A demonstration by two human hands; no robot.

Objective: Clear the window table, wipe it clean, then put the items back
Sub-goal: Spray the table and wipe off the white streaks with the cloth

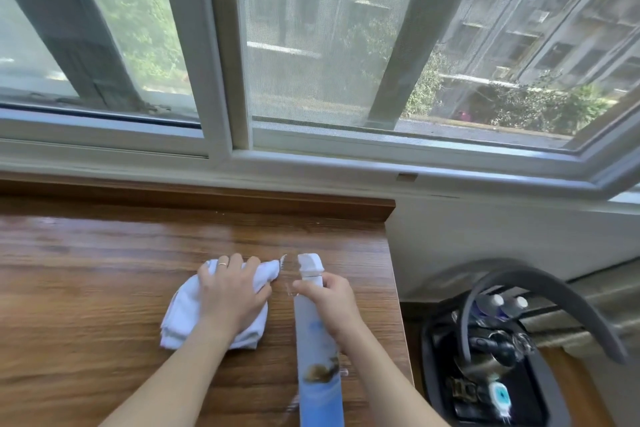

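Note:
The wooden window table [104, 270] fills the lower left, its surface glossy with streaks. My left hand [230, 295] lies palm down on a white folded cloth [183, 315] near the table's right half, fingers curled over its far edge. My right hand [332, 302] grips a pale blue spray bottle [318, 350] by the neck, just right of the cloth. The bottle's white nozzle [310, 263] points away toward the window.
A dark basket [540, 402] with a curved grey handle sits low to the right of the table, holding bottles and several small items. The table's right edge [394, 288] drops off beside it. White window frames [221, 80] rise behind the table's raised back lip.

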